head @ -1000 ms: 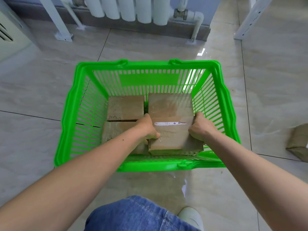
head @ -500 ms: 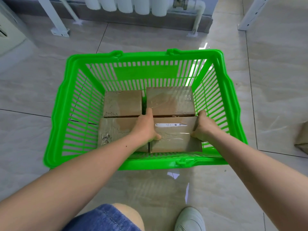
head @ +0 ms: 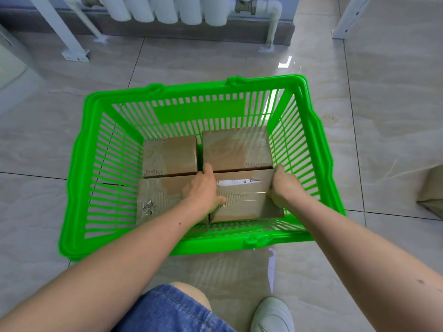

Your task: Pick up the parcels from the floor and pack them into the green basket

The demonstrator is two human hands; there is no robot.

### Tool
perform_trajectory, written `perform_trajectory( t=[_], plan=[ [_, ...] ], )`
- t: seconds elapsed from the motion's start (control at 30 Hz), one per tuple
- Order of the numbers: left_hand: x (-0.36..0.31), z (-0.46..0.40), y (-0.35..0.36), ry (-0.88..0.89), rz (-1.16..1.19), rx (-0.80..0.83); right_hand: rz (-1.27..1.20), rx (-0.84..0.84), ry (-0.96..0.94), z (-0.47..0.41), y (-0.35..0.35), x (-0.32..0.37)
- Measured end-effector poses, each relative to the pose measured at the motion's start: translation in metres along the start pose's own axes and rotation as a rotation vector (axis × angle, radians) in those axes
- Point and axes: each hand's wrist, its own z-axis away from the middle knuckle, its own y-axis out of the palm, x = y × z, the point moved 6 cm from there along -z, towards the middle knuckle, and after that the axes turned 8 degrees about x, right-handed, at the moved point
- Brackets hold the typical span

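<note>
Gripping the near-right parcel (head: 242,197) from both sides, the person's two hands reach down into the green basket (head: 79,164). The left hand (head: 203,188) curls round the parcel's left edge, with its thumb lying across the taped top and its fingers tucked down into the seam between this parcel and the near-left parcel (head: 158,200). The right hand (head: 284,188) clasps the right edge, thumb on top, fingers wrapped down the side that faces the basket's right wall. The held parcel is brown cardboard under clear tape, with a white label strip (head: 236,181) across its top. It sits low in the basket's near-right corner, level with its neighbours; whether it rests fully on the bottom cannot be told.

Three more parcels fill the rest of the bottom. The near-left one touches the held parcel along their shared edge. Behind it lies the far-left parcel (head: 170,155), and behind the held one lies the far-right parcel (head: 236,147), shiny with tape. The four lie flat and close together in a two-by-two block.

The basket stands on the pale tiled floor (head: 383,104). At the right edge of the view another brown parcel (head: 432,190) lies on the floor, well apart from the basket. Below, a denim-clad knee (head: 172,307) and a white shoe (head: 273,315) show. A white radiator (head: 167,8) runs along the far wall.
</note>
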Motion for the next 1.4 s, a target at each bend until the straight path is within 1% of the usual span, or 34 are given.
perform_trajectory(
  t=[0.1, 0.17, 0.33, 0.4, 0.47, 0.53, 0.6, 0.83, 0.97, 1.03, 1.2, 1.4],
  plan=[
    [-0.003, 0.012, -0.003, -0.003, 0.052, 0.047, -0.006, -0.009, 0.018, 0.021, -0.009, 0.001],
    [-0.002, 0.028, -0.012, -0.033, 0.115, 0.049, -0.024, 0.018, 0.006, 0.041, -0.020, 0.003],
    [-0.009, 0.088, -0.054, -0.161, 0.325, 0.101, -0.194, 0.072, 0.035, 0.111, -0.063, -0.014],
    [-0.015, 0.113, -0.077, -0.233, 0.432, 0.095, -0.247, 0.109, 0.047, 0.144, -0.087, -0.019],
    [-0.022, 0.136, -0.103, -0.284, 0.600, 0.059, -0.291, 0.132, 0.053, 0.175, -0.114, -0.022],
    [-0.034, 0.162, -0.131, -0.311, 0.777, 0.018, -0.344, 0.125, 0.073, 0.207, -0.144, -0.026],
    [-0.052, 0.192, -0.155, -0.300, 0.849, 0.025, -0.404, 0.113, 0.108, 0.241, -0.170, -0.034],
    [-0.128, 0.289, -0.225, -0.120, 0.846, 0.131, -0.614, 0.140, 0.183, 0.357, -0.229, -0.071],
    [-0.175, 0.335, -0.250, -0.020, 0.783, 0.180, -0.666, 0.174, 0.228, 0.420, -0.246, -0.103],
    [-0.203, 0.349, -0.258, 0.015, 0.771, 0.200, -0.701, 0.159, 0.260, 0.440, -0.258, -0.127],
    [-0.284, 0.369, -0.255, 0.074, 0.753, 0.262, -0.750, 0.098, 0.303, 0.467, -0.295, -0.192],
    [-0.388, 0.373, -0.233, 0.116, 0.703, 0.307, -0.859, 0.036, 0.361, 0.468, -0.340, -0.290]
  ],
)
